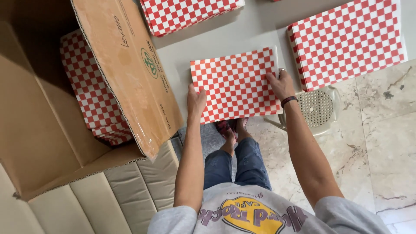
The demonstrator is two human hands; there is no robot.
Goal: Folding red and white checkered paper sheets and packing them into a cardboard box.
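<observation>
A stack of red-and-white checkered paper sheets point(236, 84) lies on the grey table point(255, 32) in front of me. My left hand point(196, 100) grips its near left corner, thumb on top. My right hand point(281, 84), with a ring and a dark wristband, presses on the stack's right edge with its fingers on the top sheet. Both arms reach forward over my knees.
A larger checkered stack point(349, 41) sits on the table at the right, another point(186, 13) at the far edge. An open cardboard box point(125, 65) at left holds more checkered sheets point(93, 95). It rests on a beige cushioned seat point(130, 186). A white plastic stool point(318, 108) stands on the marble floor point(381, 143).
</observation>
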